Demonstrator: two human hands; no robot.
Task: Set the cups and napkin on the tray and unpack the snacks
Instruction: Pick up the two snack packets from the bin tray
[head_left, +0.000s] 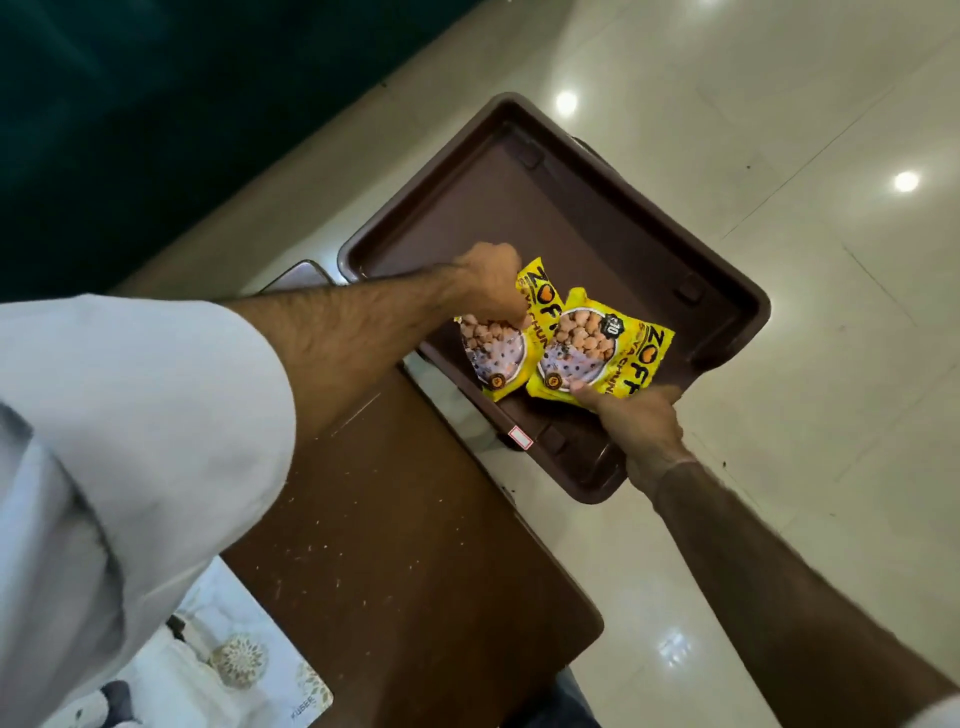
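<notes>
We are looking down past a pale sleeve (104, 441) filling the left side, with a patterned cloth (244, 660) showing below it at the bottom edge. To its right a brown table (405, 545), speckled with crumbs, is running up toward the tray. A dark green surface (130, 104) is filling the top left corner, and glossy cream floor tiles (779, 156) are spreading under everything on the right, catching two bright light spots.

The tray (545, 208) is a dark brown rectangle with a raised rim, sitting partly over the table's far end and partly over the floor; a small white sticker (521, 437) is showing on its near rim. Both packets are lying in its near half, just beside each other and touching along their inner edges.

Our left hand (488, 283) is reaching across and its fingers are curled closed on the top of the left packet (498, 358), covering part of the print. Both packets are bright yellow, each printed with a bowl of round tan snacks and bold black lettering. Our right hand (634, 426) is resting over the tray's near rim, its fingers pinched on the lower corner of the right packet (597, 353).

The lettering is cut off by folds and hands, so we are not reading it whole. The tray's underside is hidden from us.
</notes>
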